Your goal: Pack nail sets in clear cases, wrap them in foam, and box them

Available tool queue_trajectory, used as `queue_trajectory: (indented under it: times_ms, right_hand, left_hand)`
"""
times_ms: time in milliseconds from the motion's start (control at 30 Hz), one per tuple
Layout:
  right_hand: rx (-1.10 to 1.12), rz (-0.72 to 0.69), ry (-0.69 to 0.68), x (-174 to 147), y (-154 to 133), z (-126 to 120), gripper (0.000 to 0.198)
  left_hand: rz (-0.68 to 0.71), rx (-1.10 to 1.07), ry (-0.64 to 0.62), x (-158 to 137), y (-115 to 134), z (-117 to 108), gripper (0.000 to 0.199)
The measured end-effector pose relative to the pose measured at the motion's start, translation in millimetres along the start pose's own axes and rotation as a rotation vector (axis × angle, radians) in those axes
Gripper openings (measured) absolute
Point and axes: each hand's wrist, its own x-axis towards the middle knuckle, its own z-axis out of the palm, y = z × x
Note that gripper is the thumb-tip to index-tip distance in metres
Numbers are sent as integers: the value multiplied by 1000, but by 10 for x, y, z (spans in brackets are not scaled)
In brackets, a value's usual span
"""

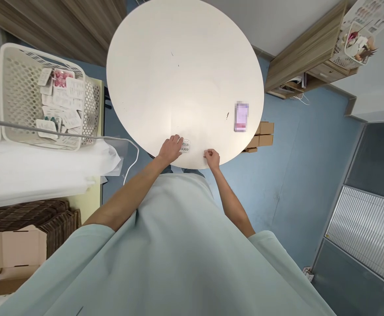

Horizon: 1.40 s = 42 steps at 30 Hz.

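And the hands are apart: left hand (170, 149) on a small clear pack (185, 146) at the surface's (185, 79) near edge, grip impossible to tell; right hand (212, 158) nearby, fingertips curled together! Farther right, a blurred purple item (241, 117); far left, a white basket (17, 83).

Seen from above, in a room with a smooth blue floor (293, 149), around a round white table (192, 74) under soft light. Flanked at upper right by a wood-grain cabinet (307, 48) with a drawer (323, 72), set against a pale grey wall (254, 19). Bordered at far right by a ribbed panel (369, 237), at left by a yellow-topped table (91, 197), at upper left by brown wood-grain panelling (76, 26).
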Motion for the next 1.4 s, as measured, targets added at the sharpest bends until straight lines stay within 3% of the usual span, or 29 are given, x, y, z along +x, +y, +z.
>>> queue_trajectory:
  times_ms: [200,367,500,633,800,1000,1233,1400]
  right_hand:
    - [-59,-166,-29,-206,-219,42,18]
    - [-209,-328,-145,-295,-517,280,19]
    - [-329,-371,-240,-279,-688,576,22]
    - [-440,-370,-313,-222,-765,834,24]
    - [-574,-393,-369,-175,-795,986,33]
    - [-521,-390,-362,-189,-756,934,21]
    - [-345,-192,-79,-96,-536,625,24]
    - [-226,-93,-147,0,-470,631,29]
  left_hand:
    - [-3,4,14,-13,21,-1,73]
    - [-43,-144,83,-91,32,-7,79]
    - [-221,-396,191,-228,10,-34,59]
    - [-410,-611,193,-310,8,-59,52]
    - [-585,-648,162,-247,21,-24,35]
    - [-669,-624,162,-135,-55,74,22]
    - [-621,-565,181,-50,-184,228,20]
    - [-634,-505,163,-25,-180,232,28]
